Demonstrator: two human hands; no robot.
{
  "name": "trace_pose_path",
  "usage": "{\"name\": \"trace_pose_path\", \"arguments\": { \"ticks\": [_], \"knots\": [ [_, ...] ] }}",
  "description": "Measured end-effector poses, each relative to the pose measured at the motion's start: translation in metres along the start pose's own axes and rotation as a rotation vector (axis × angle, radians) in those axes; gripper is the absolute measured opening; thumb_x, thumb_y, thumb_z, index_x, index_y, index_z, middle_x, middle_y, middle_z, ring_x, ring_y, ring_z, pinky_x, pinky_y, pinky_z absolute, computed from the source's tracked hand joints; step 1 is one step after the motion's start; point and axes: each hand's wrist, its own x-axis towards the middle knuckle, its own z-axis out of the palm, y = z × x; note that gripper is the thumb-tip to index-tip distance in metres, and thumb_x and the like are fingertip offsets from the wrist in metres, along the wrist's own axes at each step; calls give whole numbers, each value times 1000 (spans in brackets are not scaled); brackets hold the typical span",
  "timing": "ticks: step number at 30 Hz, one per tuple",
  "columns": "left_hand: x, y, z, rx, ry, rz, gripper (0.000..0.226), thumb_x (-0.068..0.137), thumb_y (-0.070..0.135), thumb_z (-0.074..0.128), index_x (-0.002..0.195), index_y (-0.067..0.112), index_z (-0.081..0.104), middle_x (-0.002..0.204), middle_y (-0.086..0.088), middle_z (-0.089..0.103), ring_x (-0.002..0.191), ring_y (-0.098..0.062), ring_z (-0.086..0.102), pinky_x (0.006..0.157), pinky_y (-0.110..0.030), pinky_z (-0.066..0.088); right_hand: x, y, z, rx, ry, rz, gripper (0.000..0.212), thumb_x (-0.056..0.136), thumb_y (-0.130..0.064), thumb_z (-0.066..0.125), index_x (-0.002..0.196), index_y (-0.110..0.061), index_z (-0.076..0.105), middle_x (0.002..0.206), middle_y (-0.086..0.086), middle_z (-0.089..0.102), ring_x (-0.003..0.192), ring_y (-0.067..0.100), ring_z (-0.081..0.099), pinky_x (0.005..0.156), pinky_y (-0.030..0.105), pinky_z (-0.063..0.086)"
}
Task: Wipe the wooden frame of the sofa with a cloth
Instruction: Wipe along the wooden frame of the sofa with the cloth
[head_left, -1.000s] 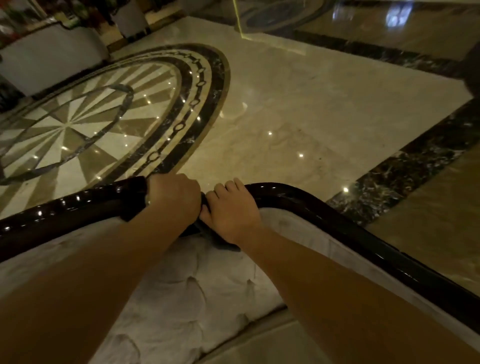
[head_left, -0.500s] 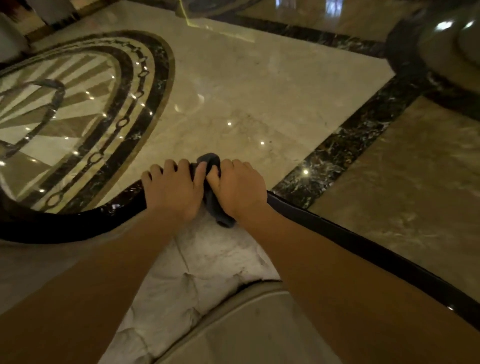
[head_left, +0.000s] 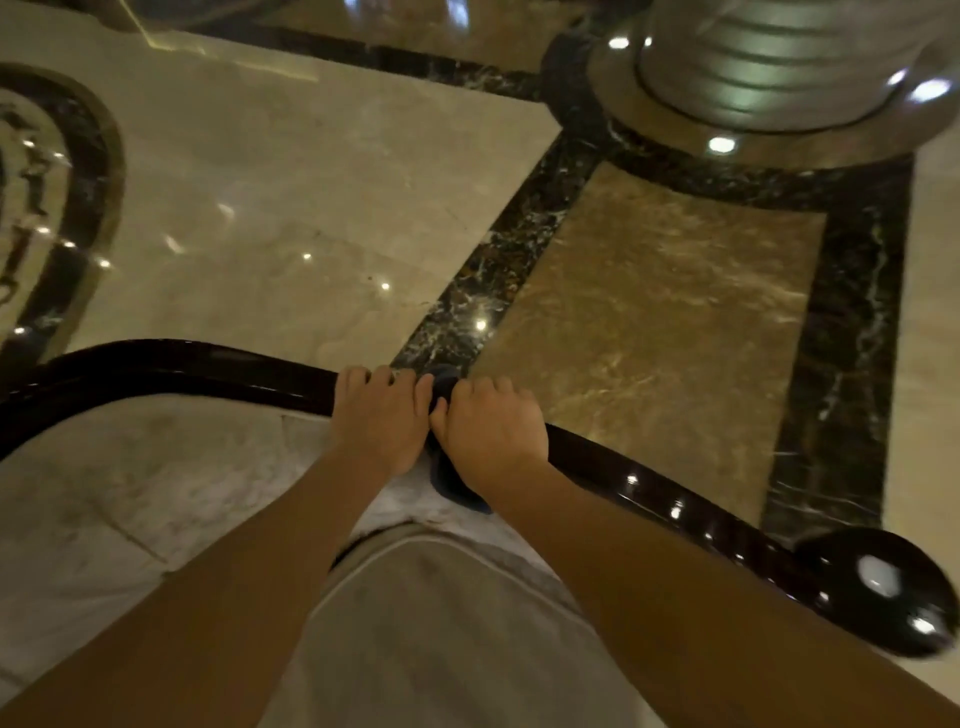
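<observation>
My hands had travelled along the wooden frame (head_left: 156, 366) since a second earlier: then they sat on the rail near the rounded bend, with the round floor inlay filling the upper left of the frame, and now that inlay had slid to the far left edge while the frame's scrolled end (head_left: 878, 592) had come into sight at the lower right. My left hand (head_left: 382, 418) and right hand (head_left: 491, 428) lay side by side just below the centre of the frame, both pressed over the rail, my grip clenched on the dark cloth (head_left: 457, 483); it was bunched between and under them, one fold peeping above the knuckles and a tail hanging down onto the pale tufted upholstery (head_left: 130, 483). I judged the bend and the stretch to the left already wiped, and the glossy run sloping down to the scroll not yet done. The cloth was mostly hidden, so how much of it touched the wood I could not tell.
</observation>
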Motion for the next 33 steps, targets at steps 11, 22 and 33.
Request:
{"name": "trace_pose_path", "arguments": {
  "ticks": [11, 22, 33],
  "knots": [
    [-29, 119, -46, -162, 43, 223, 85, 91, 49, -12, 122, 7, 55, 114, -19, 61, 104, -37, 52, 93, -47, 36, -109, 111, -38, -28, 62, 137, 44, 100, -43, 32, 98, -13, 64, 96, 8, 68, 88, 27, 59, 72, 37, 43],
    [-47, 216, -60, -162, 101, 368, 56, 97, 50, 30, 86, 7, 65, 82, -16, 65, 77, -35, 57, 69, -42, 43, -197, 193, -55, -157, 58, 184, 31, 94, -34, 47, 93, -10, 65, 89, 9, 65, 82, 29, 57, 68, 40, 41],
    [-30, 270, -65, -210, 6, 264, 26, 90, 28, 43, 97, 11, 61, 106, -13, 60, 98, -30, 54, 77, -42, 43, -236, 252, -64, -96, 32, 407, 61, 80, -39, 51, 135, -13, 49, 135, 20, 50, 124, 40, 43, 111, 54, 32]
  ]
}}
